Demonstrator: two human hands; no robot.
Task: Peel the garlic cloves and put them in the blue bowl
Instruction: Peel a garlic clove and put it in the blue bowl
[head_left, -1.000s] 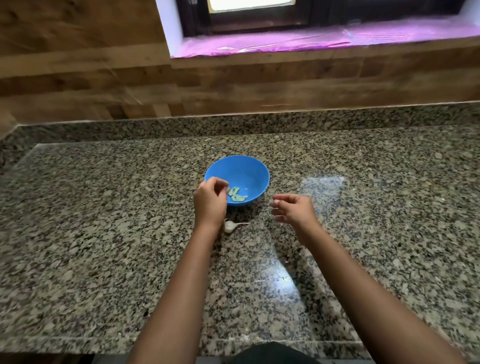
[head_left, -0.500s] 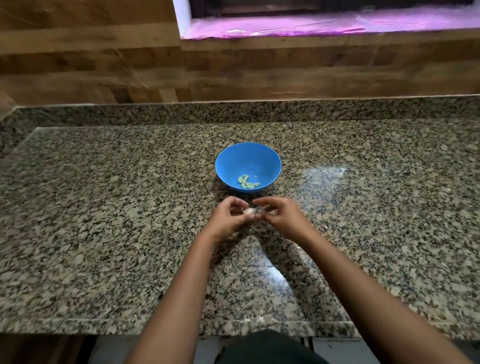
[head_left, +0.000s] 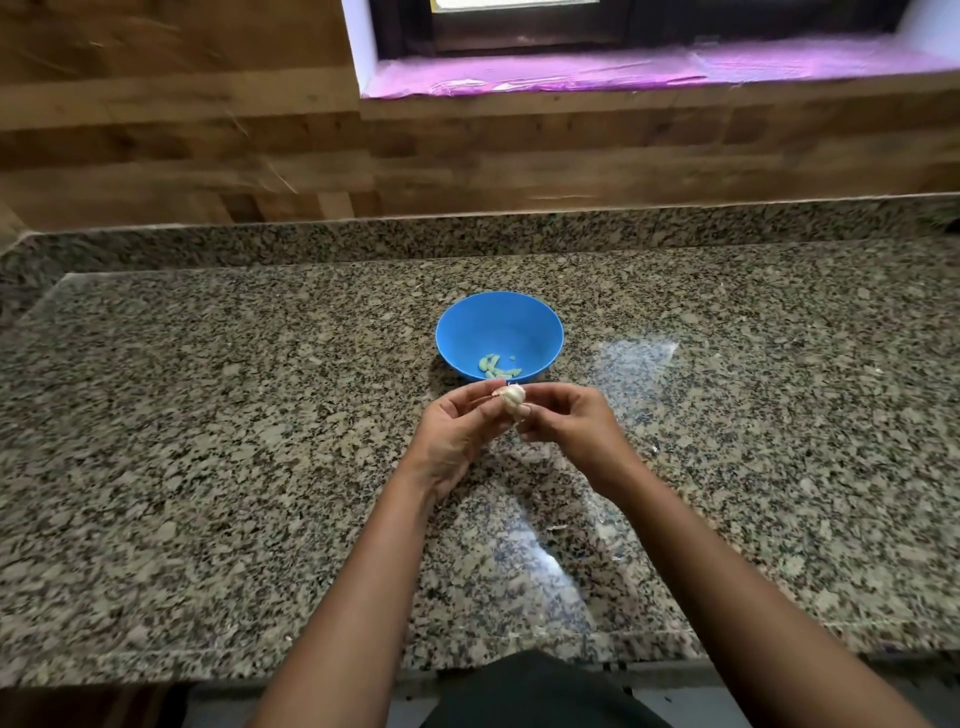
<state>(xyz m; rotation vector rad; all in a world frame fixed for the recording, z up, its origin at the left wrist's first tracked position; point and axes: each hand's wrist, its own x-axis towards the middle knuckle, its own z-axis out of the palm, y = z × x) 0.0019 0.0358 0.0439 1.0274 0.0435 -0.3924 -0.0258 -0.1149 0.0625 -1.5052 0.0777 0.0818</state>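
Speckled granite counter (head_left: 208, 415), wood-plank wall (head_left: 182, 130) at 12 o'clock, window sill (head_left: 623, 73) under pink film above it. Blue bowl (head_left: 467, 332) mid-counter, a few peeled cloves (head_left: 496, 366) piled on its floor toward 6 o'clock. Just beyond the bowl's 6 o'clock rim: garlic (head_left: 512, 399), small, papery white skin on, pinched from both sides. Left hand (head_left: 457, 436) at its 9 o'clock, thumb and fingers curled onto it. Right hand (head_left: 571, 426) at its 3 o'clock, fingertips closed on the lower end. Both grasping, neither released. Can't tell whether single clove or small cluster. Step in hand, as a read: peeling, skin not off yet. Probably partway through the task, given cloves already in the bowl; no other unpeeled garlic visible on the counter. Next move likely calls for one hand anchoring, the other catching a skin edge and stripping it clean, then a short reach to 12 o'clock for the drop into the bowl. Pale fleck (head_left: 655, 450) on the counter at 4 o'clock of the hands, possibly skin.
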